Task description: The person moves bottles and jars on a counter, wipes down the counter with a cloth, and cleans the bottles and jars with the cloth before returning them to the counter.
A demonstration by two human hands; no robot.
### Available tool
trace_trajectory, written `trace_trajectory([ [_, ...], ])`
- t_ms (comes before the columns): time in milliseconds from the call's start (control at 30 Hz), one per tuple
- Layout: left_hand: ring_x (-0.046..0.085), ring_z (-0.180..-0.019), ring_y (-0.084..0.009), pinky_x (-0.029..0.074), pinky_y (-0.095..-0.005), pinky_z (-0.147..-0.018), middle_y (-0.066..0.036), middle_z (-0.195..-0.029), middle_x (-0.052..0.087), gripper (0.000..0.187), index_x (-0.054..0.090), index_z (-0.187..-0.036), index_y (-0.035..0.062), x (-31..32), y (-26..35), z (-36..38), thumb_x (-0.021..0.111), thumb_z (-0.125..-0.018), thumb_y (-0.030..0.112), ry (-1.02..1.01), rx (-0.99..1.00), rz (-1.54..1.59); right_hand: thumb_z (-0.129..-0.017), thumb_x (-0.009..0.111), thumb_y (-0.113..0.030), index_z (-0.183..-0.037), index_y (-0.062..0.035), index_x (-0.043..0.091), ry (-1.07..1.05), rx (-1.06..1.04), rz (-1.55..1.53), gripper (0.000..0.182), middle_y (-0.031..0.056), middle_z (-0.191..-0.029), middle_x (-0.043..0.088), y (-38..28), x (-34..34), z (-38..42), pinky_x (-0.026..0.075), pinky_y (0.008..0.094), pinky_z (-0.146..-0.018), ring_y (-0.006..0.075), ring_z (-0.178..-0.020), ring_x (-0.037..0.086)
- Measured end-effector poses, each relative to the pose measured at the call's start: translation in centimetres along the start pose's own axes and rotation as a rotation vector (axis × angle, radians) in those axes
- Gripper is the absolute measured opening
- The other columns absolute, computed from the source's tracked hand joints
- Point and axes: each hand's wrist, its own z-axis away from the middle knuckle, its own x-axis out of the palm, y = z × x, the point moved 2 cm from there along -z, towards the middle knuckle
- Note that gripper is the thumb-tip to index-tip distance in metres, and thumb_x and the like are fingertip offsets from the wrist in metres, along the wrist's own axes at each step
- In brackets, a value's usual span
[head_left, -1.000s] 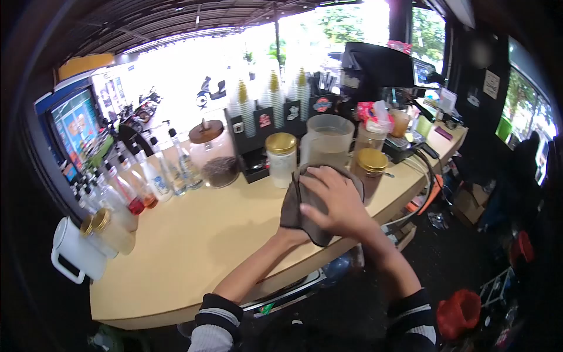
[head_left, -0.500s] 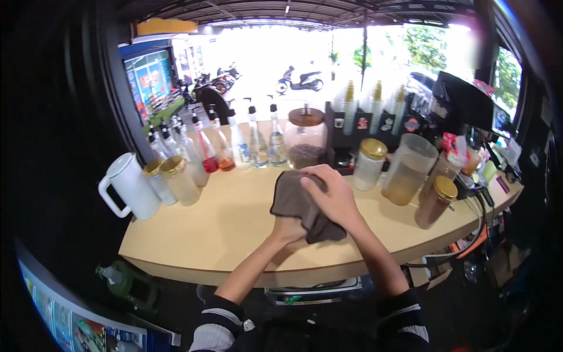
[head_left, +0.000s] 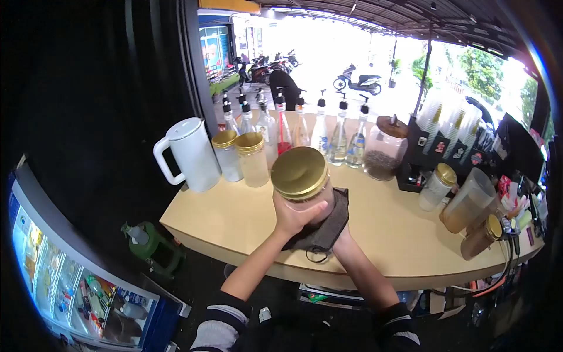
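Observation:
My left hand [head_left: 291, 216] is wrapped round a clear jar with a wide gold lid [head_left: 300, 171], holding it upright above the counter. A dark brown cloth [head_left: 326, 227] with a small loop lies against the jar's right side and underside. My right hand [head_left: 343, 240] grips the cloth from behind and below, its fingers mostly hidden by the fabric. Just beyond the jar stand two gold-lidded jars, a nearer one [head_left: 253, 161] and another [head_left: 227, 154] to its left. What is inside the held jar is hard to make out.
A white pitcher [head_left: 193, 155] stands on the counter's left [head_left: 229, 220]. Several pump bottles [head_left: 321, 132] line the back, beside a wooden-lidded jar [head_left: 384, 149]. Cup stacks [head_left: 454, 126], a plastic jug [head_left: 467, 202] and a brown-filled jar [head_left: 480, 239] are at right. A green cylinder [head_left: 153, 249] is on the floor.
The gold-lidded jar now shows upright in my left hand; before, the cloth covered that area. My right hand has moved from the cloth's top to behind and below it. The view has turned left.

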Motion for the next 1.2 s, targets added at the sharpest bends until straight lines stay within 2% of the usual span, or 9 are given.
trace_trajectory([
  [100, 0.056, -0.107, -0.0224, 0.044, -0.0356, -0.094, -0.014, -0.115, 0.056, 0.073, 0.042, -0.12, -0.0021, -3.8, -0.6, -0.6, 0.083, -0.062, 0.013, 0.066, 0.069, -0.105, -0.097, 0.041, -0.032, -0.131, -0.0049, 0.043, 0.1, 0.252, -0.177, 0.043, 0.0119, -0.13, 0.05, 2.3, 2.1, -0.3, 0.041, 0.0395, -0.101, 0.0263, -0.115, 0.051],
  [167, 0.056, -0.106, -0.0223, 0.045, -0.0354, -0.093, -0.014, -0.115, 0.055, 0.074, 0.042, -0.12, -0.0016, -6.7, -1.8, -1.0, 0.084, -0.062, 0.014, 0.177, 0.017, -0.093, -0.097, 0.042, -0.028, -0.123, -0.0036, 0.05, 0.183, 0.359, -0.203, 0.036, 0.0139, -0.117, 0.058, 4.2, 3.1, -0.5, 0.048, 0.0409, -0.091, 0.0281, -0.102, 0.058],
  [233, 0.057, -0.103, -0.0207, 0.045, -0.035, -0.093, -0.013, -0.113, 0.057, 0.067, 0.048, -0.117, -0.0025, -9.2, -1.6, -1.2, 0.083, -0.061, 0.009, 0.201, 0.073, -0.127, -0.097, 0.042, -0.025, -0.119, -0.0029, 0.052, 0.218, 0.36, -0.083, 0.033, 0.0137, -0.11, 0.061, 5.3, 3.1, -1.2, 0.051, 0.0396, -0.084, 0.0272, -0.095, 0.061],
  [400, 0.047, -0.114, -0.026, 0.039, -0.0383, -0.098, -0.015, -0.122, 0.043, 0.084, 0.038, -0.123, -0.001, -17.4, -1.4, -3.4, 0.086, -0.057, 0.017, 0.337, 0.071, -0.42, -0.098, 0.039, -0.031, -0.118, -0.0025, 0.052, 0.092, 0.127, 0.202, 0.038, 0.0127, -0.105, 0.061, 2.9, 6.0, -1.8, 0.051, 0.0397, -0.082, 0.0256, -0.091, 0.061],
  [433, 0.046, -0.115, -0.0271, 0.038, -0.039, -0.098, -0.016, -0.122, 0.041, 0.086, 0.037, -0.125, -0.0009, -19.1, -1.7, -3.6, 0.086, -0.056, 0.018, 0.383, 0.087, -0.584, -0.098, 0.039, -0.033, -0.119, -0.0026, 0.051, 0.103, 0.179, 0.047, 0.039, 0.0127, -0.107, 0.06, 2.6, 5.5, -2.6, 0.051, 0.0395, -0.083, 0.0254, -0.093, 0.061],
  [567, 0.045, -0.116, -0.0304, 0.037, -0.0411, -0.1, -0.018, -0.123, 0.041, 0.096, 0.031, -0.133, -0.0013, -24.2, -4.6, -4.1, 0.085, -0.057, 0.019, 0.355, 0.075, -0.712, -0.098, 0.04, -0.033, -0.121, -0.0035, 0.05, 0.149, 0.022, 0.164, 0.039, 0.0112, -0.11, 0.058, 1.9, 5.1, -3.6, 0.05, 0.0385, -0.084, 0.0234, -0.096, 0.059],
  [633, 0.044, -0.117, -0.0311, 0.036, -0.0414, -0.1, -0.019, -0.124, 0.041, 0.096, 0.03, -0.134, -0.0015, -24.9, -5.3, -4.2, 0.085, -0.057, 0.019, 0.351, 0.036, -0.713, -0.098, 0.042, -0.031, -0.122, -0.0042, 0.049, 0.062, -0.004, 0.231, 0.037, 0.0094, -0.11, 0.058, 2.3, 5.0, -4.1, 0.049, 0.0375, -0.084, 0.0219, -0.097, 0.058],
  [967, 0.041, -0.123, -0.033, 0.034, -0.041, -0.103, -0.022, -0.133, 0.037, 0.099, 0.026, -0.136, -0.004, -25.8, -9.1, -5.0, 0.085, -0.06, 0.02, 0.324, -0.067, -0.594, -0.097, 0.044, -0.03, -0.123, -0.0031, 0.048, 0.22, -0.058, 0.313, 0.037, 0.0095, -0.112, 0.057, 2.7, 4.8, -3.7, 0.049, 0.0364, -0.084, 0.0215, -0.1, 0.058],
  [1200, 0.039, -0.124, -0.0357, 0.032, -0.042, -0.105, -0.023, -0.134, 0.036, 0.096, 0.022, -0.138, -0.0031, -23.4, -6.4, -3.9, 0.082, -0.065, 0.02, 0.441, 0.055, -0.798, -0.099, 0.037, -0.034, -0.126, -0.0007, 0.045, 0.171, -0.016, 0.28, 0.043, 0.0159, -0.118, 0.055, 2.8, 2.4, -4.1, 0.049, 0.0395, -0.09, 0.0264, -0.104, 0.058],
])
